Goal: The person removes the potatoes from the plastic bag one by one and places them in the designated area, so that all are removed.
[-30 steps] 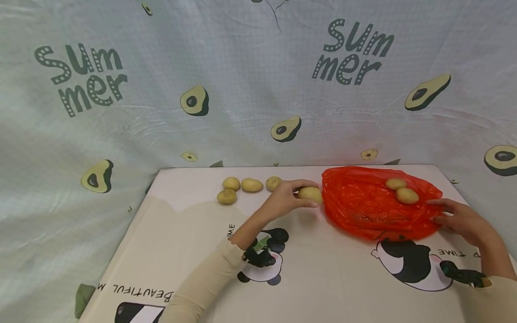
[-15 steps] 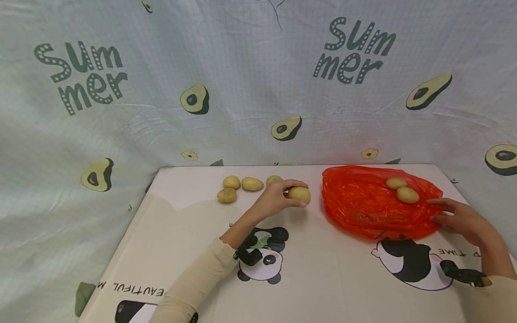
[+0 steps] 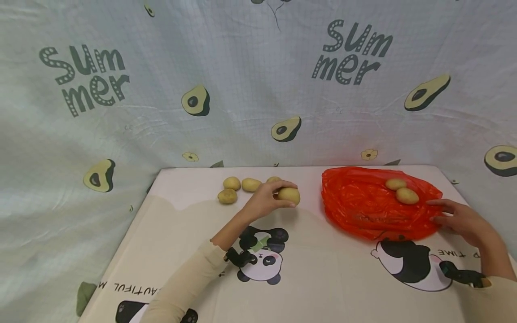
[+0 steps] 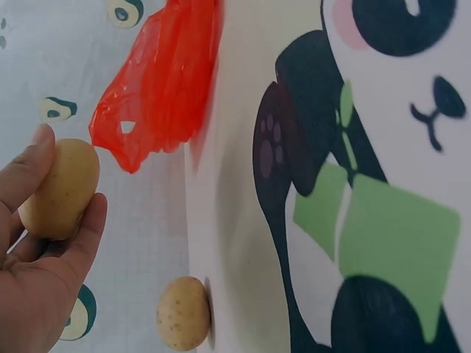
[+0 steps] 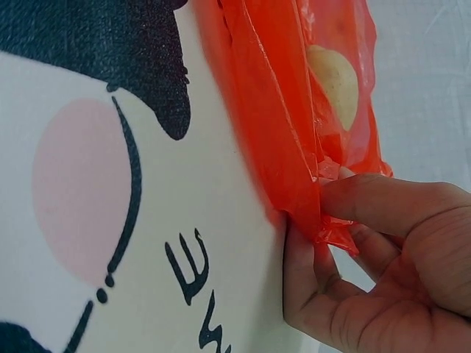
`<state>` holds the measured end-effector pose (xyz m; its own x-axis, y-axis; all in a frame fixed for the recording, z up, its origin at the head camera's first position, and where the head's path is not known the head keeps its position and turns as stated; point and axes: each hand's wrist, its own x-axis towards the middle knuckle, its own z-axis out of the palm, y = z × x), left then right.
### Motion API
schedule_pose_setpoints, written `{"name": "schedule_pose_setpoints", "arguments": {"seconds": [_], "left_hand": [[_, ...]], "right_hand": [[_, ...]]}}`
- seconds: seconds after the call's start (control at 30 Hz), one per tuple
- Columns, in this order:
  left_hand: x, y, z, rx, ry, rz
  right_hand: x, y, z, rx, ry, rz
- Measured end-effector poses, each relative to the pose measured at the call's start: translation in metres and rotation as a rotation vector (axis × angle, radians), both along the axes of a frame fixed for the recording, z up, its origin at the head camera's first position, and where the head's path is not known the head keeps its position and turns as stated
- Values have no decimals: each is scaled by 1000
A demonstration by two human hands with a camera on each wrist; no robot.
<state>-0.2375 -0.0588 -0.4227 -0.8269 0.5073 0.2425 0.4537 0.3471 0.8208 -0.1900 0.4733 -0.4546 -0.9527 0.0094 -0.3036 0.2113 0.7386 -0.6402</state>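
Broadly, the desk carries an orange bag at its right, two potatoes lying on it, its near edge pinched by the right hand. Left of the bag, the left hand curls round a potato, beside three loose potatoes.

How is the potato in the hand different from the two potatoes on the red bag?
The held potato is gripped by the left hand; the two potatoes on the red bag lie loose, with no hand on them. The held potato is out over the table, left of the red bag; those two rest on the plastic. All are yellowish and oval.
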Motion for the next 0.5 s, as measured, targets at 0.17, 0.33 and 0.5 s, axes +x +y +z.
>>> {"name": "schedule_pose_setpoints", "arguments": {"seconds": [0.17,0.33,0.5], "left_hand": [[1,-9,-2,3,-15,-4],[0,-17,-3,8,-15,-2],[-2,-23,-4,2,-20,1]], "right_hand": [[1,-2,0,-3,3,5],[1,-2,1,-4,1,4],[1,-2,1,-4,1,6]]}}
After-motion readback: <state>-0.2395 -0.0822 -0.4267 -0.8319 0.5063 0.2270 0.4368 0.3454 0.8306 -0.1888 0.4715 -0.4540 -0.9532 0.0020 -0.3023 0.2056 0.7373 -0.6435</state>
